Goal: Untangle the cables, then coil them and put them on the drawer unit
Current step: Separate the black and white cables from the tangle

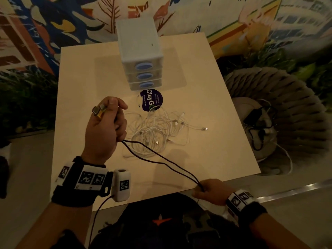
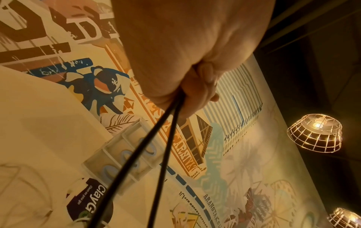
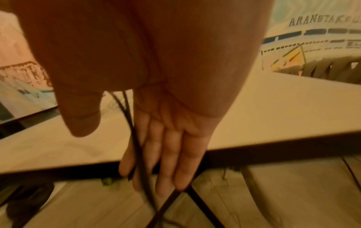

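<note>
Black cable [image 1: 161, 161] runs doubled & near taut from left hand [image 1: 106, 126], fist curled round it over the white cable tangle [image 1: 158, 132], back to right hand [image 1: 210, 192] pinching it at worktop [image 1: 224, 141] near edge — drawer unit [image 1: 140, 51] lies beyond, closer to left.

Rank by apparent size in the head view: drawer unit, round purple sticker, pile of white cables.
1. drawer unit
2. pile of white cables, loosely spread, so only slightly smaller
3. round purple sticker, partly covered
</note>
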A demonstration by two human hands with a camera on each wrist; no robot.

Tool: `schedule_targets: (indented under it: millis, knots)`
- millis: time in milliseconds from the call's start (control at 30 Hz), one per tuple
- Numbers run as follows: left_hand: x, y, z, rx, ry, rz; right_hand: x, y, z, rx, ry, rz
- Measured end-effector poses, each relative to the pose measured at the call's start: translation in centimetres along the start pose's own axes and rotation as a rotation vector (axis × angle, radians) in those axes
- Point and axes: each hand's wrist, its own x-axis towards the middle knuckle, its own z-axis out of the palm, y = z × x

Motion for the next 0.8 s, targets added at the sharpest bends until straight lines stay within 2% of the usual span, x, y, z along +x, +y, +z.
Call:
schedule_targets:
  millis: [133,333,433,567,667,800]
  knots:
    - [-0.1,-0.6,0.1,0.015,-0.002,-0.029,-0.6,-1.2,-4.5,-0.057,0.038,-0.016]
    - [-0.9,-1.5,-0.4,0.018,0.023,-0.051,1.1,-5.4,-14.6,0.004,0.425,-0.115]
    - [-1.4,-2.0,-1.0,0.024,0.047,-0.065,3.4,-10.0,-18.5,-0.038,0.522,-0.200]
    - [-2.1,-2.9,-2.3,0.024,0.099,-0.088,8.2,-16.4,-21.2,-0.206,0.526,-0.258]
    - [-2.5,-3.5,-3.4,0.022,0.141,-0.111,12.9,-19.7,-21.2,-0.276,0.427,-0.193]
    - [-2.7,-4.1,-4.5,0.020,0.179,-0.144,18.1,-21.7,-19.7,-0.508,0.302,-0.176]
